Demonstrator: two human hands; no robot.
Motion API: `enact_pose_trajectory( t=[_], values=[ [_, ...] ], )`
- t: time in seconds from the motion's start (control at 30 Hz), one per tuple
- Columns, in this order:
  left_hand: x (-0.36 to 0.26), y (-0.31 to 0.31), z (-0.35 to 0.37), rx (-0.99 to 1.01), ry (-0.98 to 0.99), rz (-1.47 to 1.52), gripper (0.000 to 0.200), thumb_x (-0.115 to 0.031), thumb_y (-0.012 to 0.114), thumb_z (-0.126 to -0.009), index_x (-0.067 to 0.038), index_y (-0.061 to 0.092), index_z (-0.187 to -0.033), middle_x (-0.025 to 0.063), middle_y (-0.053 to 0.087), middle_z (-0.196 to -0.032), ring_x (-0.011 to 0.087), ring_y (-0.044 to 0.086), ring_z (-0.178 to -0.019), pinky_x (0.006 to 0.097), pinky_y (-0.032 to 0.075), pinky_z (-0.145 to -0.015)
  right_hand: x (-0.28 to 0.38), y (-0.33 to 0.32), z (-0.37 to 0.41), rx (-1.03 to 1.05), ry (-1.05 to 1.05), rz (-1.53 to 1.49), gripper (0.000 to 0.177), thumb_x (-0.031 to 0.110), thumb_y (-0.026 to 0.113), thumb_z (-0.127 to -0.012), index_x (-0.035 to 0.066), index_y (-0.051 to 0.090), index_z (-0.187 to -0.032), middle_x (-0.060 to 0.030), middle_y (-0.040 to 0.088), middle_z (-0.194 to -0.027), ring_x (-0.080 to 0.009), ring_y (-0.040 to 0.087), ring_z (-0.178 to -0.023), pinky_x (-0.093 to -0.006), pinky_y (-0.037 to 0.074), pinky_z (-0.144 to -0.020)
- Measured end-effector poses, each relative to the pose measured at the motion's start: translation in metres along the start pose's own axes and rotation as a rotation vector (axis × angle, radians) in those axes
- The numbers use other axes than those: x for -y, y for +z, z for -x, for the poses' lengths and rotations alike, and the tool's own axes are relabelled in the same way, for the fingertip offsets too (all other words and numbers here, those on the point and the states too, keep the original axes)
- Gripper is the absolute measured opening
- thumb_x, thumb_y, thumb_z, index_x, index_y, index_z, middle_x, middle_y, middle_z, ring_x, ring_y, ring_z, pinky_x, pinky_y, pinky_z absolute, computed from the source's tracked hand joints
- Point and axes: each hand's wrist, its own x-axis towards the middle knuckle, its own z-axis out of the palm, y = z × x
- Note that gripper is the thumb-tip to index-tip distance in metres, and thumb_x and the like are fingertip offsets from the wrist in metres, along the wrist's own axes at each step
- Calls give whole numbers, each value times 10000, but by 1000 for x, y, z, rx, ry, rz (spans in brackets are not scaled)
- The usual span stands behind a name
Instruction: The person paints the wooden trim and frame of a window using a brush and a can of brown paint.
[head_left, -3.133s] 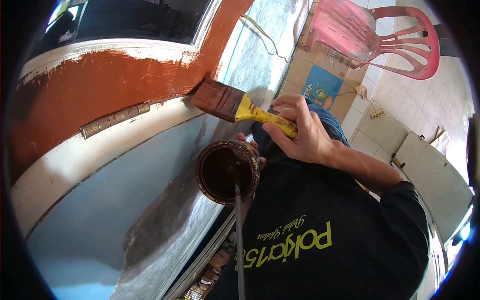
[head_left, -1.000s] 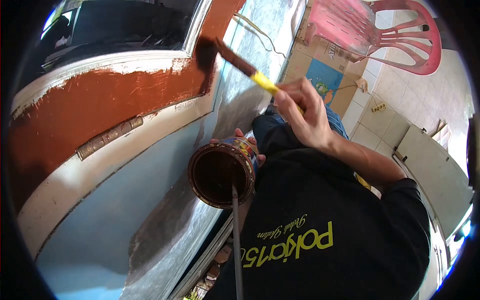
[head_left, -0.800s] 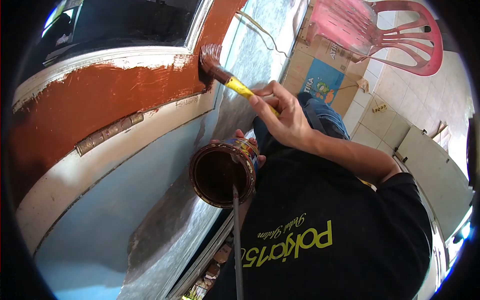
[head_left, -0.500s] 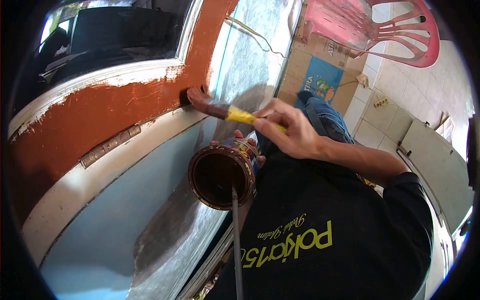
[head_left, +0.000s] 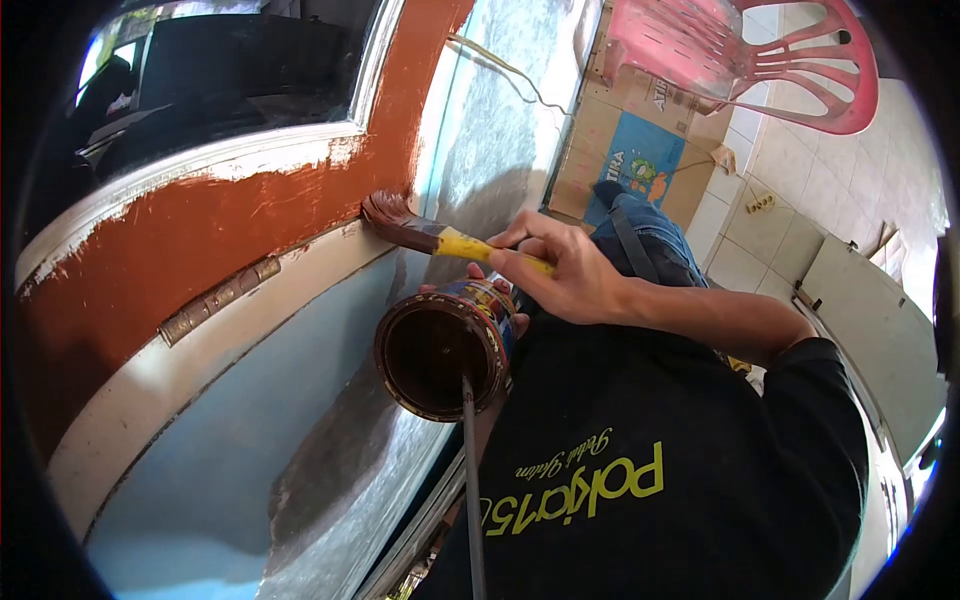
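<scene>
Compared with 1.0 s earlier, the brush (head_left: 450, 241) has moved down the red-brown painted panel (head_left: 200, 220), from its upright strip to its lower right corner, left of the upper centre of the frame. The bristles now bend against the panel edge. The right hand (head_left: 565, 270) has descended with it, its thumb and fingers closed in a pinch on the yellow handle, whose end is hidden by the hand. The left hand (head_left: 520, 324) is mostly concealed behind the tin (head_left: 482, 300); only fingertips curled round its side are visible, and its full span cannot be told. A grey rod (head_left: 474, 490) enters the tin's mouth and is cut off at the lower edge. The chair (head_left: 690, 55) is cropped at the upper right.

Visible are one brush, one tin, one rod, one chair and one hinge (head_left: 220, 300), the last at left on the cream edge strip. The brush has dark, paint-coated bristles, a brown-smeared ferrule and a yellow handle with brown marks. The tin, at centre, is tilted, its open mouth towards the viewer; its rim is paint-crusted, its interior dark brown, its label multicoloured.
</scene>
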Motion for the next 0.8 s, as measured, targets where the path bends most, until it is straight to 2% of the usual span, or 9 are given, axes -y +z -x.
enact_pose_trajectory(
  t=[0.03, 0.13, 0.27, 0.3, 0.4, 0.57, 0.67, 0.7, 0.8],
  values=[
    [1, 3, -2, 4, -4, -3, 378, -433, 556, -941, -404, 534, -1317, 126, 326, -1503, 430, 264, -1380, 694, 280, -1024, -9, 3, 2, -65, -112, -172, 211, 214, 597, -964, 16, 560, -1028, -119, 692, -754, -57, 589, -642, -235, 411, -501],
    [4, 2, -10, 76, -23, 43, 371, -439, 567, -934, -403, 548, -1302, 119, 332, -1502, 422, 259, -1385, 694, 272, -1029, -7, -17, 7, -227, -192, -58, 224, 217, 596, -968, 7, 565, -1038, -90, 677, -757, -53, 557, -623, -228, 388, -490],
    [5, -2, -9, 72, -29, 53, 359, -448, 569, -930, -406, 560, -1287, 113, 341, -1498, 411, 256, -1391, 694, 260, -1038, 5, -22, -20, -386, -55, -114, 225, 213, 582, -977, 4, 556, -1056, -14, 602, -665, -28, 462, -575, -232, 343, -471],
    [4, -2, -8, 69, -31, 52, 356, -448, 569, -931, -407, 560, -1285, 112, 343, -1496, 409, 256, -1391, 695, 258, -1041, 1, -18, -24, -343, -93, -33, 212, 212, 566, -987, 12, 547, -1056, -4, 586, -651, -20, 438, -578, -222, 319, -470],
    [4, 1, -5, 51, -37, 37, 338, -440, 564, -937, -409, 567, -1273, 109, 353, -1489, 407, 247, -1396, 696, 260, -1040, -2, 3, -22, -242, 25, -233, 217, 228, 562, -989, 22, 547, -1058, -32, 610, -663, -16, 431, -574, -225, 309, -466],
    [-5, 1, -8, -5, -91, 61, 316, -429, 569, -939, -401, 572, -1254, 108, 367, -1478, 405, 259, -1383, 696, 254, -1044, -11, -8, -1, 15, 43, -93, 145, 150, 592, -964, 34, 569, -1046, 13, 588, -667, -29, 538, -639, -228, 342, -489],
    [-1, 6, -9, 32, -77, 13, 313, -431, 566, -943, -393, 570, -1253, 109, 380, -1465, 398, 272, -1375, 694, 247, -1051, -10, -17, 4, -146, -265, -151, 145, 141, 583, -969, 25, 569, -1054, -10, 610, -704, -41, 547, -655, -235, 378, -517],
    [2, 7, -9, 57, -58, -5, 313, -431, 564, -944, -389, 568, -1255, 109, 386, -1459, 395, 276, -1372, 692, 244, -1054, 0, -29, 5, -169, -152, -238, 149, 136, 571, -976, 23, 567, -1073, -14, 599, -703, -46, 536, -648, -225, 394, -539],
    [5, 8, -13, 105, -114, 51, 335, -449, 547, -951, -348, 568, -1269, 110, 398, -1446, 382, 272, -1377, 684, 237, -1067, 21, -40, -15, -412, -42, -92, 188, 177, 563, -987, 15, 556, -1082, 9, 560, -652, -26, 437, -573, -234, 328, -478]
  ],
)
